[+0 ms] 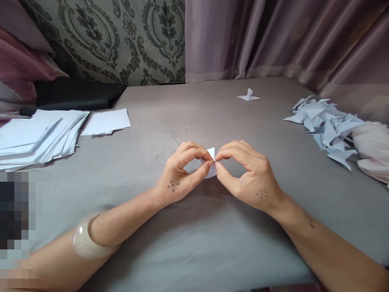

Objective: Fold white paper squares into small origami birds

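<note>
A small folded piece of white paper [211, 172] is held up over the grey cloth, in the middle of the view. My left hand [186, 170] pinches it from the left between thumb and forefinger. From the other side, the thumb and forefinger of my right hand [247, 172] close on the same paper, and the fingertips of both hands almost meet. Part of its folds is hidden behind the fingers. A pale bangle [83, 239] sits on my left forearm.
White paper sheets [45, 134] lie stacked at the left, beside a smaller paper stack [107, 121]. One folded paper bird [249, 96] stands at the back. A heap of folded paper birds [326, 121] lies at the right, against a pale cloth [372, 144]. Curtains [243, 36] hang behind.
</note>
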A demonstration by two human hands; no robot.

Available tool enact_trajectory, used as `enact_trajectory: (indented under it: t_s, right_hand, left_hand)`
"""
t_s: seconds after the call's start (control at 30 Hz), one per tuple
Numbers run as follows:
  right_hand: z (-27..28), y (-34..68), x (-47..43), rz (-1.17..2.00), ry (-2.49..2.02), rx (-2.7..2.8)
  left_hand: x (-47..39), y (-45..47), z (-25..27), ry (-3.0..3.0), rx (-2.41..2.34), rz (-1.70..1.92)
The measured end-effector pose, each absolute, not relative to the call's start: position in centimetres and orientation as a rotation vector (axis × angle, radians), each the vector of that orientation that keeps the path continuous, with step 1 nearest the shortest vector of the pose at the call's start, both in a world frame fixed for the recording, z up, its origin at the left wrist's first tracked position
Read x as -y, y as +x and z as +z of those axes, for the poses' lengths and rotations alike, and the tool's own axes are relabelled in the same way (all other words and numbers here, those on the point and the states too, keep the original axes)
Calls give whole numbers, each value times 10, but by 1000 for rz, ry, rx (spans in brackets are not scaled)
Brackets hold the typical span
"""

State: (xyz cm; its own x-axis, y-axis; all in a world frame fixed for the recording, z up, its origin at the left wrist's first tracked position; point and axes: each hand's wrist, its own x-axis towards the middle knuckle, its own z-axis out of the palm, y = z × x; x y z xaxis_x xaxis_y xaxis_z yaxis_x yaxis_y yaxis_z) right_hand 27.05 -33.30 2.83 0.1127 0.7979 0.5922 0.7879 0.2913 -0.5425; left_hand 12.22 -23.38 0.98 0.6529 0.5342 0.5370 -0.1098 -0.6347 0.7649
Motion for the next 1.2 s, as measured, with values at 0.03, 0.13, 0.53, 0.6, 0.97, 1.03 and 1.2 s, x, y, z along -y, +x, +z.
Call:
enact_trajectory:
  t_s: [0.03,0.13,0.53,0.6,0.97,1.03,1.2]
  right_hand:
    - [27,271,333,-9,-1470,1655]
    - [24,271,332,-65,-1459,1677]
    - [21,268,334,-254,-1531,1718]
    - [20,267,334,-247,-1529,1722]
    - [21,262,337,-244,-1542,1733]
    - [21,261,337,-246,-1559,1725]
    - [22,261,338,-271,-1577,1703]
  left_hand:
    - [233,122,9,2078,-322,1006]
    - [231,121,8,2146,-296,1000]
    - [228,125,9,2412,-290,1147]
    - [228,124,10,2438,-290,1147]
    - [222,121,16,2503,-216,961]
    - [222,121,15,2534,-234,981]
    - [221,122,16,2552,-215,992]
